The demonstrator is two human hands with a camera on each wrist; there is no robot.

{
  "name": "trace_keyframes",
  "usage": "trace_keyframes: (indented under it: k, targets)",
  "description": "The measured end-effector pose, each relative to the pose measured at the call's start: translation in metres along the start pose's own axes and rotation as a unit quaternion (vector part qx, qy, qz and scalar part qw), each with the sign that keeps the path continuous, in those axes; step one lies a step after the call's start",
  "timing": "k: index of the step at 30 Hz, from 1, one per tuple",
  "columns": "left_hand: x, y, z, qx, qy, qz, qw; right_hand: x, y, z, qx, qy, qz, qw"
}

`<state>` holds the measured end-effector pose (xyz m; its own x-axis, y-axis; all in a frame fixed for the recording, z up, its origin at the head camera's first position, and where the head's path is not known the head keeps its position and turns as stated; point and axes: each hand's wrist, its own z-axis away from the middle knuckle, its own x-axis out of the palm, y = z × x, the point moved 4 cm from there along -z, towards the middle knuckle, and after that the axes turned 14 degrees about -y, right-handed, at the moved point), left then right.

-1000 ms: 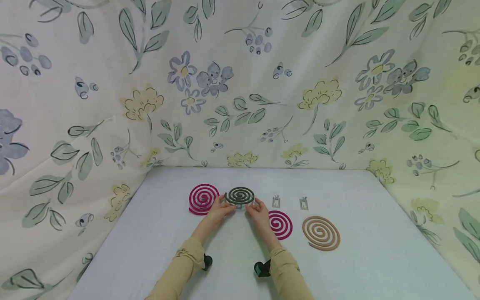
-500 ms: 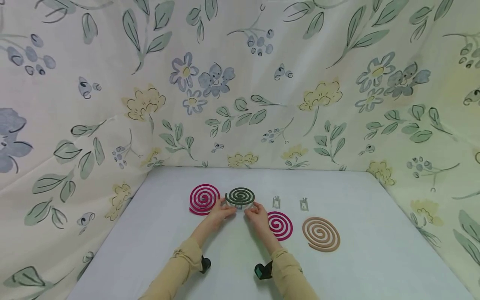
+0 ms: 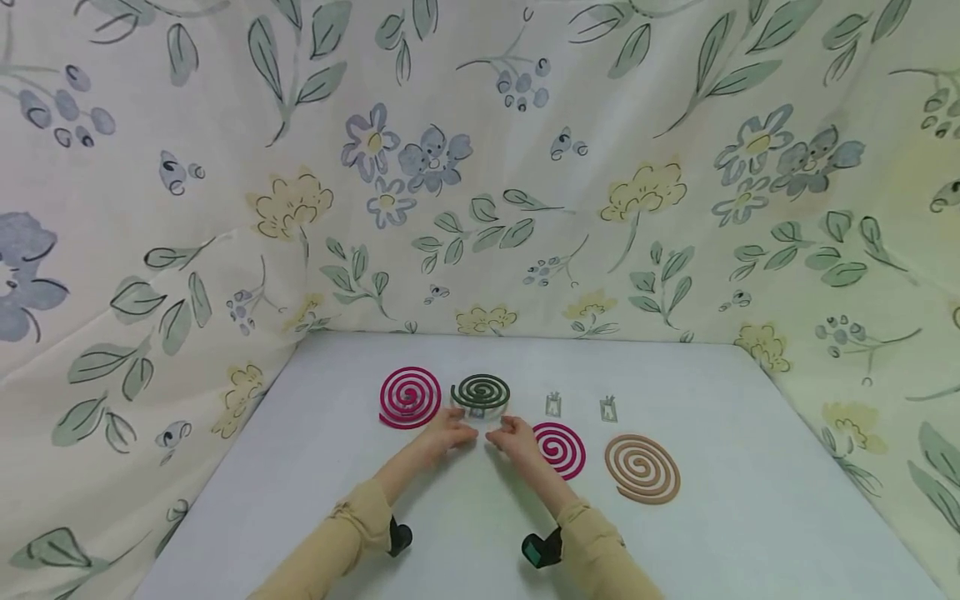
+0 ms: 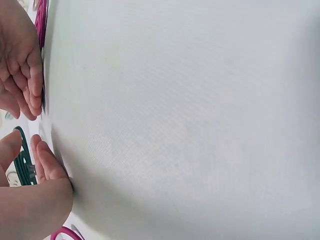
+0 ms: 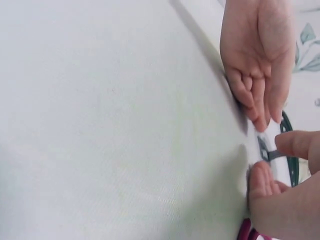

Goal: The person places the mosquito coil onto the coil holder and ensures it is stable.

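Head view: I've got the green coil [image 3: 480, 392] propped on a small stand [image 3: 477, 412] on the bench [image 3: 472, 542], just past the fingertips of my left hand [image 3: 442, 436] and right hand [image 3: 519, 438]. Each grip is empty, fingers relaxed; magenta coil [image 3: 410, 397] just left.

Left wrist view: left grip, thumb and fingers apart, green coil beyond, partly hidden.

Right wrist view: right grip also apart, stand showing in its gap, green coil behind. Contact with stand: can't tell.
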<state>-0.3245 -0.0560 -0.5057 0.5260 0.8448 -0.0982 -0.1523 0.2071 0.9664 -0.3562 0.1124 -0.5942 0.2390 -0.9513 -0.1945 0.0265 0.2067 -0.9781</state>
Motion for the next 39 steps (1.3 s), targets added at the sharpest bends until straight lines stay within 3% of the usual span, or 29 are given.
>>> trace_keyframes:
  k: [2, 5, 8, 13, 19, 28, 32, 39]
  targets:
    - [0.002, 0.001, 0.003, -0.002, -0.011, -0.015, 0.9998, 0.006, -0.046, 0.034, 0.026, -0.010, 0.019, 0.9994]
    - [0.006, 0.004, 0.008, -0.008, -0.034, -0.036, 0.9988, 0.012, -0.084, 0.064, 0.051, -0.028, 0.042, 0.9974]
    - [0.010, 0.006, 0.010, -0.025, -0.052, -0.052, 0.9970, 0.012, -0.100, 0.081, 0.048, -0.050, 0.070, 0.9951]
    - [0.020, 0.013, 0.013, -0.031, -0.085, -0.086, 0.9922, 0.003, -0.104, 0.093, 0.050, -0.058, 0.116, 0.9903]
    - [0.039, 0.019, 0.016, -0.007, -0.128, -0.110, 0.9856, -0.017, -0.108, 0.106, 0.028, -0.074, 0.168, 0.9827]
    - [0.063, 0.027, 0.018, 0.041, -0.123, -0.150, 0.9801, -0.057, -0.107, 0.120, 0.040, -0.072, 0.221, 0.9718]
    - [0.069, 0.033, 0.019, 0.052, -0.113, -0.211, 0.9695, -0.075, -0.109, 0.126, 0.030, -0.079, 0.250, 0.9646]
    - [0.076, 0.036, 0.016, 0.063, -0.108, -0.321, 0.9389, -0.103, -0.103, 0.131, 0.040, -0.093, 0.270, 0.9576]
